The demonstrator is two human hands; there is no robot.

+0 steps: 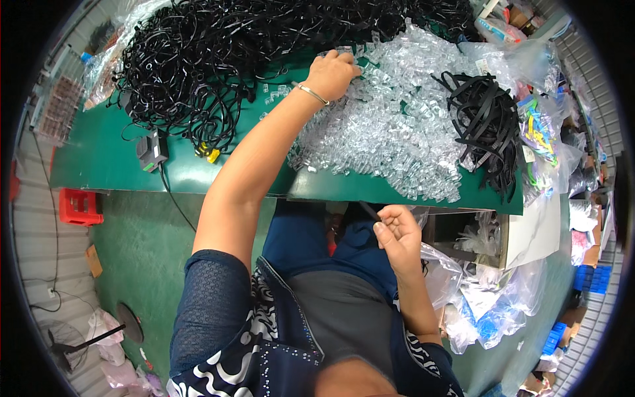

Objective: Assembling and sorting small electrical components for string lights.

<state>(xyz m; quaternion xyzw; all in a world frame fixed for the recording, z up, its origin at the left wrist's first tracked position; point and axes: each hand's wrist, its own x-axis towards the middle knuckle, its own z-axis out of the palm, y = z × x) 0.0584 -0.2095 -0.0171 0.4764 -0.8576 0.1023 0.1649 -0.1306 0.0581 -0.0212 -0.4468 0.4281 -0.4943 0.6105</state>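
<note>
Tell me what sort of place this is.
Most likely a small assembly or packing workshop. A green workbench holds a heap of clear plastic clips and a tangled mass of black cables. The left hand reaches into the clips; bagged parts sit beside the bench.

This is a small factory or assembly workshop, where parts are handled in bulk. A long green bench (106,159) crosses the upper half of the frame. On it lies a big tangled heap of black cables (198,59) at the upper left, a wide pile of small clear plastic clips (397,132) in the middle, and a bundle of flat black straps (486,122) at the right. Clear plastic bags (489,311) with more parts stand at the right edge. A red plastic crate (78,206) sits on the green painted floor (145,251) at the left.
</note>
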